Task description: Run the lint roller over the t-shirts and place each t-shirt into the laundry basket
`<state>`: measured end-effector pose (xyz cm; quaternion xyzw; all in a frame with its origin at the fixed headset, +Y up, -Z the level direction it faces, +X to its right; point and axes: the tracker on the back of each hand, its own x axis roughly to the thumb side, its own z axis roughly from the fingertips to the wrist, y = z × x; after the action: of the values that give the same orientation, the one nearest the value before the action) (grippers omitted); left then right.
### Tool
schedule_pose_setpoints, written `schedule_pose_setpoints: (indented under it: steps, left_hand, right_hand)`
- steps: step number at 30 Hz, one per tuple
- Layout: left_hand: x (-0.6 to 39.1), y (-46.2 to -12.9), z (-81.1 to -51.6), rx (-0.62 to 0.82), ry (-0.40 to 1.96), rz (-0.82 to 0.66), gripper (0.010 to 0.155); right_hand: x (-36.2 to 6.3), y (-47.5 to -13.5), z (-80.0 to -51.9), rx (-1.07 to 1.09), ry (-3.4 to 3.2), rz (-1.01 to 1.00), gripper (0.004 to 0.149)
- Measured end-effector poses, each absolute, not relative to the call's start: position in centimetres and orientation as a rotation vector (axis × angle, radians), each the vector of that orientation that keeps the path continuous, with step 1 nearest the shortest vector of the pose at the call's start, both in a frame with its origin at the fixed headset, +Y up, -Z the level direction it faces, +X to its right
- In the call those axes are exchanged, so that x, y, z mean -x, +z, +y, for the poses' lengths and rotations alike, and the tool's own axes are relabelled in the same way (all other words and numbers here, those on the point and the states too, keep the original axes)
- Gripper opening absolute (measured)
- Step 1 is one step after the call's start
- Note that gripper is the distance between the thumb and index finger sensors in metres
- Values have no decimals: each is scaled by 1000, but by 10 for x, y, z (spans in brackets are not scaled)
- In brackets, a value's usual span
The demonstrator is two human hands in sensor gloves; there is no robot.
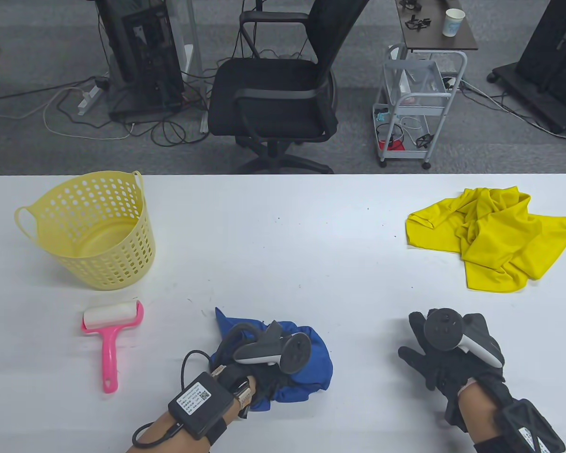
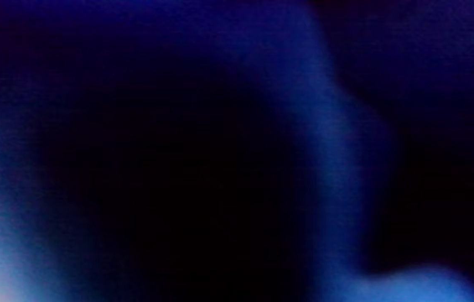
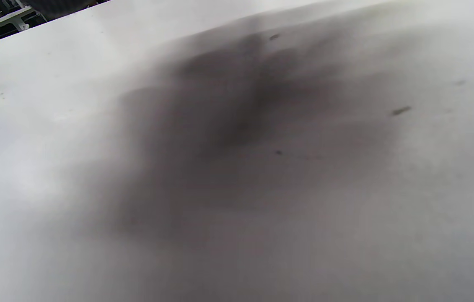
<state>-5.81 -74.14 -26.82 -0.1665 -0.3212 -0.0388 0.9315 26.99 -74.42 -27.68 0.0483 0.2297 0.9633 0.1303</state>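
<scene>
Near the counter's [image 1: 283, 226] front edge the left grip [image 1: 264, 373] clutches the bunched blue t-shirt [image 1: 318, 365], while the right grip [image 1: 445, 358] lies flat with fingers spread, holding nothing. The yellow t-shirt [image 1: 493, 236] lies crumpled toward the far right corner. The empty laundry basket [image 1: 92, 231] stands near the far left corner, with the pink lint roller [image 1: 109, 337] just in front of it.

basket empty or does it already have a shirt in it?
Empty. The laundry basket stands upright with its bare bottom visible; the blue t-shirt and yellow t-shirt both lie on the table.
</scene>
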Motion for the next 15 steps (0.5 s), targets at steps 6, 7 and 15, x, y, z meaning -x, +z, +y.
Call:
schedule_pose_setpoints:
  steps: [6, 7, 15]
  left_hand:
    - [92, -261, -708, 23, -49, -688, 85]
    - [102, -263, -698, -54, -95, -682, 86]
    - [231, -309, -581, -517, -129, -245, 87]
  right_hand:
    - [-266, -273, -738, -190, 2770, 641, 83]
    - [-267, -273, -736, -188, 2767, 632, 83]
    - [-278, -275, -729, -140, 2746, 572, 83]
